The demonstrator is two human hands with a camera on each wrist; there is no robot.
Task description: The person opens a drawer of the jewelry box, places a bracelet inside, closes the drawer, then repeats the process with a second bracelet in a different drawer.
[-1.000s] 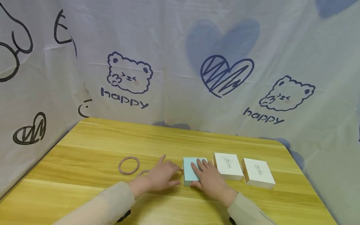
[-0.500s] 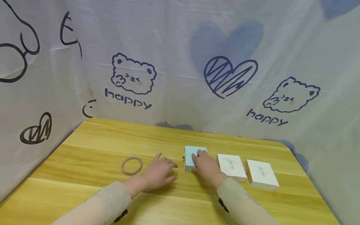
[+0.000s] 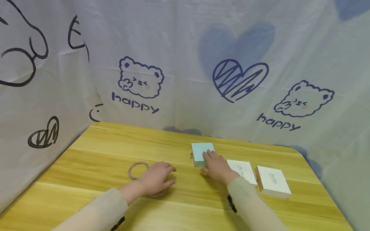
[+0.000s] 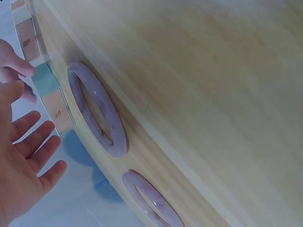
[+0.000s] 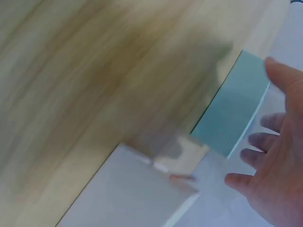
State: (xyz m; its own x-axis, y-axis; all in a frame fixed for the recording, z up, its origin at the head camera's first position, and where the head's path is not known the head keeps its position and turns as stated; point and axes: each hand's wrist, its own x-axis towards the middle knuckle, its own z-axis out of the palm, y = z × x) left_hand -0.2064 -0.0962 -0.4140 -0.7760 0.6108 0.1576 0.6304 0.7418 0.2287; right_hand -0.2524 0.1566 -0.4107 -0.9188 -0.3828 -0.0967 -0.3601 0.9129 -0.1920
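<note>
A small light blue box [image 3: 200, 150] with a tan side and a little ribbon tab sits right of the table's middle. My right hand [image 3: 216, 165] has its fingertips at the near right part of its top. From the right wrist view, the thumb is close to the box's corner and the other fingers are spread beside it, not wrapped round it. Relaxed and palm-side down, my left hand [image 3: 157, 176] hovers over two mauve bangles. The farther bangle [image 4: 154, 198] lies flat; the nearer bangle [image 4: 97, 111] is mostly hidden by the hand in the head view.
Two white lettered boxes stand at the right: one white box [image 3: 241, 170] partly behind the right forearm, another white box [image 3: 273, 181] beside it. The wooden table [image 3: 101, 141] ends at a cloth backdrop [image 3: 179, 64] printed with bears and hearts.
The light blue box has slid toward the back of the table under the right hand, whose fingers have since loosened. My left hand has drawn back leftward from the box to the bangles.
</note>
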